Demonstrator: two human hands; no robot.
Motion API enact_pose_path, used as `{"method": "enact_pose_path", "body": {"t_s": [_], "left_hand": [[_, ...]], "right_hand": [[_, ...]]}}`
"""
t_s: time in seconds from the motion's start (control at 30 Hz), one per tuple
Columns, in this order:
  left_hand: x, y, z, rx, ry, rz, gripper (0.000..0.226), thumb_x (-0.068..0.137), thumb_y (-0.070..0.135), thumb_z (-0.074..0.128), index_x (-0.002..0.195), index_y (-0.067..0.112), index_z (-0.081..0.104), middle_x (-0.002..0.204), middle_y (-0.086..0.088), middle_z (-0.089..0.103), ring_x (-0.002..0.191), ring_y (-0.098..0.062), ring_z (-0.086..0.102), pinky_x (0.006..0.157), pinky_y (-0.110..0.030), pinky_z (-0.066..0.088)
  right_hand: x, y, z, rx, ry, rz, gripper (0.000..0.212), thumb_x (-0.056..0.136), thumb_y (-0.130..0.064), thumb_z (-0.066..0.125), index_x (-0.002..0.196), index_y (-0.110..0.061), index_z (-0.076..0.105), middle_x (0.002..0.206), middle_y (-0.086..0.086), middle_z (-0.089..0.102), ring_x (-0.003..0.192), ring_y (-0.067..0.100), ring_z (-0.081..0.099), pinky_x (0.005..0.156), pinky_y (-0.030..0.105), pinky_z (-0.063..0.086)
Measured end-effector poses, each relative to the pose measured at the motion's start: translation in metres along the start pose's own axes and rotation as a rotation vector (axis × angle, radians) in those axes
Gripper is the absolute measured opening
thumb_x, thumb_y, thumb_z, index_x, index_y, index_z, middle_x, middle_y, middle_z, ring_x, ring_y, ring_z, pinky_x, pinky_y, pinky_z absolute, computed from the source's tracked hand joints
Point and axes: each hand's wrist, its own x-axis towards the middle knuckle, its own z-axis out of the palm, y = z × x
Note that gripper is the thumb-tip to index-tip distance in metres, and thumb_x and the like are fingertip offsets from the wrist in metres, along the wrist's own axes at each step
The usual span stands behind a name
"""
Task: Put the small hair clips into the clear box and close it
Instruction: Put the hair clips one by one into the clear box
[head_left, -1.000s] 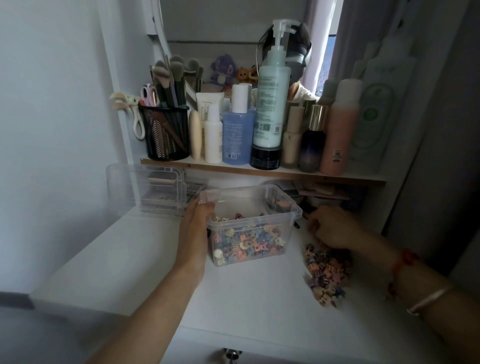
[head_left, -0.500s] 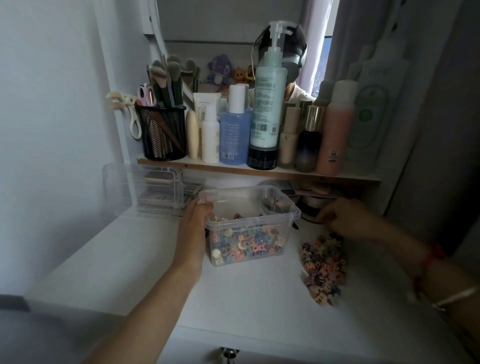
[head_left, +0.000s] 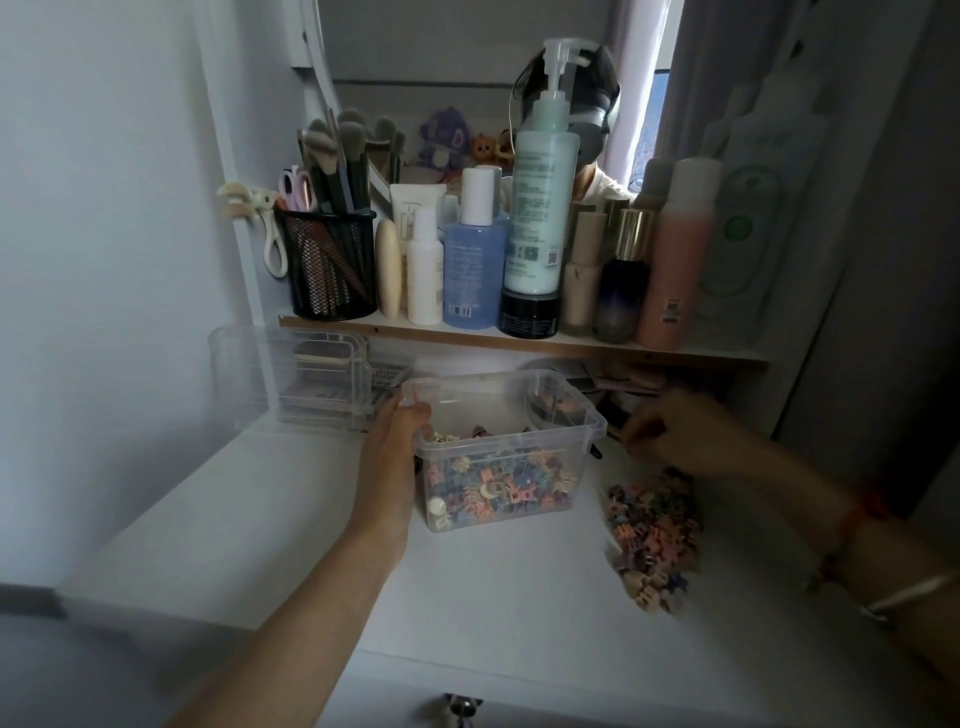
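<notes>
Behind and above the clear rectangular plastic box (head_left: 478, 400): wooden shelf (head_left: 519, 345) carrying bottles and a black mesh cup of brushes (head_left: 332, 270). Left of the box, further back: clear plastic drawer organiser (head_left: 291, 379).

The box stands lidless on the white worktop (head_left: 260, 519), its bottom layered with small multicoloured hair clips (head_left: 498, 483). Right of the box: loose pile of clips (head_left: 652, 530) on the worktop.

Left hand (head_left: 395, 452) grips the box's left wall, thumb over the rim. Right hand (head_left: 675, 431), blurred, fingers curled, is just right of the box; whether it holds anything cannot be told.
</notes>
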Motion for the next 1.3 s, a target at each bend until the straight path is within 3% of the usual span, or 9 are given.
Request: {"method": "enact_pose_path", "body": {"t_s": [0.17, 0.43, 0.57, 0.67, 0.8, 0.93, 1.1, 1.2, 1.3], "left_hand": [[0.001, 0.000, -0.001, 0.004, 0.011, 0.005, 0.015, 0.092, 0.018, 0.042, 0.095, 0.021, 0.057, 0.085, 0.002, 0.057, 0.073, -0.009, 0.052, 0.044, -0.005, 0.041], [-0.001, 0.001, 0.000, 0.002, -0.026, -0.004, 0.018, 0.091, 0.015, 0.044, 0.077, 0.022, 0.054, 0.071, 0.003, 0.053, 0.053, 0.001, 0.055, 0.042, -0.006, 0.039], [0.001, 0.000, -0.001, 0.018, -0.023, -0.005, 0.020, 0.091, 0.016, 0.044, 0.073, 0.024, 0.051, 0.070, 0.003, 0.048, 0.058, -0.006, 0.050, 0.041, -0.006, 0.038], [0.001, 0.000, -0.001, 0.028, -0.029, -0.008, 0.020, 0.090, 0.016, 0.044, 0.074, 0.024, 0.051, 0.070, 0.004, 0.049, 0.059, -0.006, 0.049, 0.043, -0.007, 0.040], [0.002, -0.001, -0.001, 0.039, -0.041, -0.022, 0.015, 0.091, 0.017, 0.045, 0.079, 0.022, 0.053, 0.076, 0.003, 0.052, 0.070, -0.010, 0.050, 0.061, -0.022, 0.041], [0.003, -0.003, -0.002, 0.076, -0.054, -0.023, 0.018, 0.090, 0.017, 0.045, 0.074, 0.022, 0.050, 0.073, 0.003, 0.048, 0.070, -0.013, 0.047, 0.063, -0.026, 0.037], [0.005, -0.004, -0.001, 0.075, -0.062, -0.040, 0.010, 0.089, 0.017, 0.047, 0.083, 0.022, 0.053, 0.078, 0.002, 0.048, 0.073, -0.012, 0.047, 0.066, -0.026, 0.038], [0.004, -0.005, 0.000, 0.066, -0.064, -0.051, 0.009, 0.089, 0.018, 0.047, 0.087, 0.023, 0.054, 0.082, 0.002, 0.051, 0.078, -0.013, 0.049, 0.068, -0.026, 0.039], [0.004, -0.004, 0.000, 0.063, -0.065, -0.055, 0.010, 0.089, 0.019, 0.047, 0.091, 0.023, 0.056, 0.087, 0.001, 0.053, 0.080, -0.012, 0.051, 0.069, -0.026, 0.040]], "right_hand": [[-0.002, -0.030, -0.026, 0.779, 0.081, -0.155, 0.012, 0.083, -0.009, 0.060, 0.087, -0.019, 0.066, 0.067, -0.002, 0.066, 0.060, 0.002, 0.055, 0.061, 0.014, 0.043], [-0.001, 0.019, -0.002, -0.108, -0.116, 0.089, 0.020, 0.083, -0.012, 0.061, 0.101, -0.011, 0.071, 0.109, 0.002, 0.069, 0.089, 0.007, 0.057, 0.069, 0.012, 0.042], [0.000, 0.023, 0.003, -0.032, -0.087, 0.114, 0.016, 0.081, -0.009, 0.064, 0.094, -0.010, 0.073, 0.101, 0.005, 0.071, 0.080, 0.006, 0.057, 0.056, 0.003, 0.040], [0.001, 0.004, -0.008, 0.380, 0.168, 0.059, 0.010, 0.078, -0.006, 0.068, 0.087, -0.008, 0.071, 0.086, 0.008, 0.068, 0.075, 0.007, 0.061, 0.064, 0.012, 0.045], [-0.003, -0.032, -0.029, 0.760, 0.229, -0.148, 0.023, 0.082, 0.002, 0.060, 0.103, -0.006, 0.064, 0.071, 0.002, 0.059, 0.049, -0.009, 0.056, 0.048, 0.000, 0.039], [0.000, -0.008, -0.023, 0.362, 0.230, 0.008, 0.023, 0.082, -0.007, 0.064, 0.104, -0.007, 0.067, 0.097, 0.003, 0.064, 0.081, 0.005, 0.060, 0.064, 0.009, 0.043], [0.000, 0.034, 0.001, -0.205, -0.105, 0.247, 0.020, 0.082, -0.012, 0.058, 0.096, -0.005, 0.070, 0.105, 0.011, 0.069, 0.092, 0.023, 0.063, 0.071, 0.026, 0.048], [0.000, 0.033, 0.003, -0.205, -0.043, 0.288, 0.020, 0.082, -0.013, 0.058, 0.097, -0.009, 0.071, 0.106, 0.012, 0.069, 0.096, 0.026, 0.063, 0.078, 0.030, 0.049], [0.002, 0.010, -0.009, 0.207, 0.209, 0.136, 0.013, 0.083, -0.010, 0.062, 0.092, -0.010, 0.071, 0.097, 0.009, 0.069, 0.085, 0.017, 0.063, 0.070, 0.021, 0.047]]}}
